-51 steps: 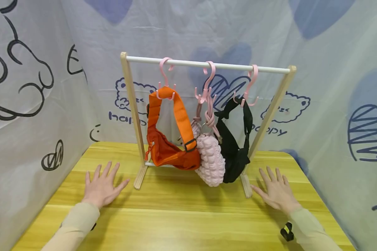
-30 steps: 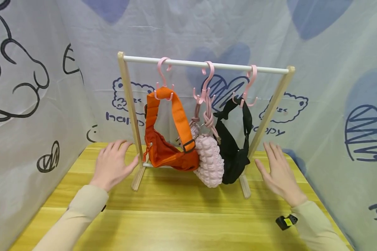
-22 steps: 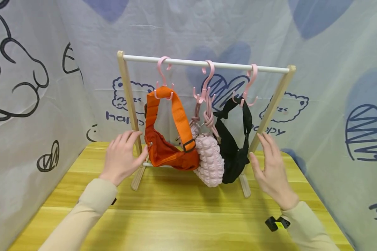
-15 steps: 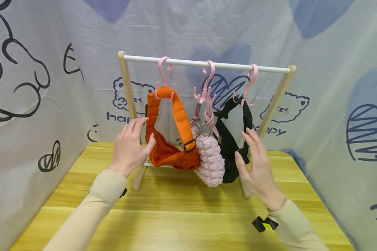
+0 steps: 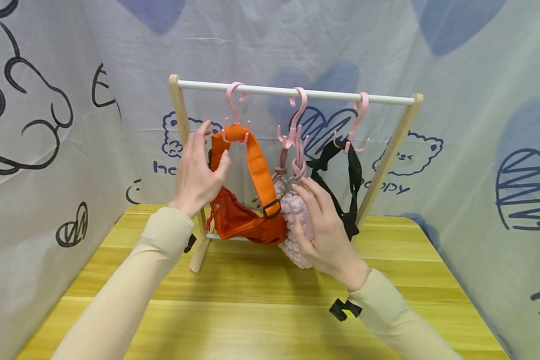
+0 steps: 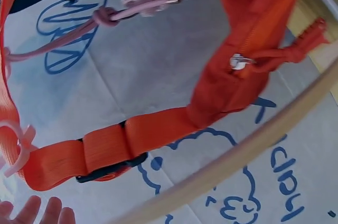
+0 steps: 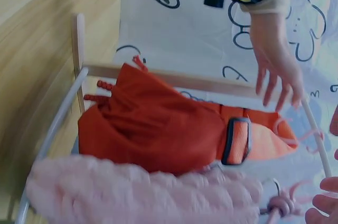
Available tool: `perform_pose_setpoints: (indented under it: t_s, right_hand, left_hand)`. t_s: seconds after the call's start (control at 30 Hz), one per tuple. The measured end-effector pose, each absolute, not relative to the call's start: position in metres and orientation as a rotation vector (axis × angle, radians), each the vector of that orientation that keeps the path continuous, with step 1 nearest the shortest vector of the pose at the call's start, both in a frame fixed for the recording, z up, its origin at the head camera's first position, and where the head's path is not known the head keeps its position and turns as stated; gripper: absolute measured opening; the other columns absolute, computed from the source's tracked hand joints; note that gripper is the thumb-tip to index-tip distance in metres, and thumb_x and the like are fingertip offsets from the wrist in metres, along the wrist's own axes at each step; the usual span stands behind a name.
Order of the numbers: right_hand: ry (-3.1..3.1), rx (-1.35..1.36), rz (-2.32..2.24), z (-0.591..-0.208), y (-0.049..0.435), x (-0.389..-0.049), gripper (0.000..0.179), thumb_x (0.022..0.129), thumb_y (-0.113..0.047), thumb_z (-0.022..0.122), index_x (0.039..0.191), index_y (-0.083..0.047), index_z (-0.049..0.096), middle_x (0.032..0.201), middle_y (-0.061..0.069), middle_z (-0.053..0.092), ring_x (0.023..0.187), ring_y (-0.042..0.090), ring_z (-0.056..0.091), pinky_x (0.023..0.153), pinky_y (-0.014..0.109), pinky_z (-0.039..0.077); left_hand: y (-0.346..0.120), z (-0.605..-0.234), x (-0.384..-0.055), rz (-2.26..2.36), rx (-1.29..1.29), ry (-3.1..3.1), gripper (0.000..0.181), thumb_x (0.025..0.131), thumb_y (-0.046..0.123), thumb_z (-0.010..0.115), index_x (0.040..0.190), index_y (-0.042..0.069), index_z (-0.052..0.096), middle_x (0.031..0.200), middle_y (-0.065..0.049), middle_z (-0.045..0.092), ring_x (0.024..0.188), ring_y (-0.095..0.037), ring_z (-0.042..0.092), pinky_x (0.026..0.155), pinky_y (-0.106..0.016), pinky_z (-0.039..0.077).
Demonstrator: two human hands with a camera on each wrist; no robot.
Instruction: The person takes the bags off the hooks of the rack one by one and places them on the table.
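My left hand (image 5: 198,175), fingers spread and slightly bent, is beside the strap of an orange-red waist bag (image 5: 252,231); nothing is in its grasp. That strap hangs from a pink hook (image 5: 232,102). My right hand (image 5: 326,237) is before a puffy pink bag (image 5: 297,257), thumb and fingers apart; I cannot tell whether it touches the bag. The pink bag hangs by knotted cords from the middle hook (image 5: 302,107). Behind the right hand, a black bag (image 5: 350,227) hangs from the right hook (image 5: 360,117), its body mostly hidden. The right wrist view shows the pink bag (image 7: 142,195) close up.
A wooden rack with a white top bar (image 5: 270,90) carries the hooks. It stands on a yellow wood-grain table (image 5: 252,320). The rack's left post (image 6: 253,139) crosses the left wrist view. A printed cloth (image 5: 252,40) closes off the back and sides.
Both hands have lifted from the table beside the rack and moved inward. The left has risen to the orange strap; the right has passed across the black bag to the pink one. The bags hang unmoved.
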State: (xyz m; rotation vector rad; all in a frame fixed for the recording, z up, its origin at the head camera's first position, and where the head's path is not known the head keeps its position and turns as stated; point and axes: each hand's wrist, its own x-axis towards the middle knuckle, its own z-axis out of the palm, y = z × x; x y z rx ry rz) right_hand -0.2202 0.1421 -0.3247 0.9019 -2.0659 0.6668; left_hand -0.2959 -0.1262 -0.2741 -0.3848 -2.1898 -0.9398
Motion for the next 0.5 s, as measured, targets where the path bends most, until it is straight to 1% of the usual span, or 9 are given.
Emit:
perform_pose_setpoints:
  t_s: [0.13,0.27,0.5]
  right_hand:
    - [-2.083,0.941,0.686,-0.324,0.126,-0.229,0.054,0.090,-0.011,0.056,0.142,-0.002,0.048,0.151,0.022,0.043,0.140,0.035,0.044,0.115,0.052,0.040]
    - [-2.145,0.953,0.726,-0.322,0.113,-0.235,0.054,0.092,-0.012,0.056,0.145,-0.005,0.046,0.154,0.018,0.041,0.140,0.033,0.044,0.114,0.051,0.043]
    - [-2.245,0.919,0.761,-0.318,0.096,-0.244,0.055,0.094,-0.012,0.059,0.147,-0.010,0.045,0.158,0.015,0.036,0.142,0.031,0.041,0.113,0.052,0.043]
  left_hand:
    - [-0.124,-0.260,-0.301,-1.043,-0.347,-2.240,0.067,0.099,0.039,0.049,0.158,0.017,0.027,0.153,-0.011,0.044,0.133,-0.033,0.047,0.108,-0.052,0.042]
    - [-0.122,-0.249,-0.306,-1.122,-0.310,-2.298,0.067,0.101,0.046,0.043,0.159,0.018,0.025,0.156,-0.010,0.041,0.138,-0.032,0.044,0.112,-0.053,0.039]
    - [-0.120,-0.239,-0.311,-1.245,-0.267,-2.401,0.069,0.103,0.053,0.035,0.161,0.018,0.020,0.159,-0.013,0.038,0.142,-0.034,0.044,0.116,-0.053,0.038]
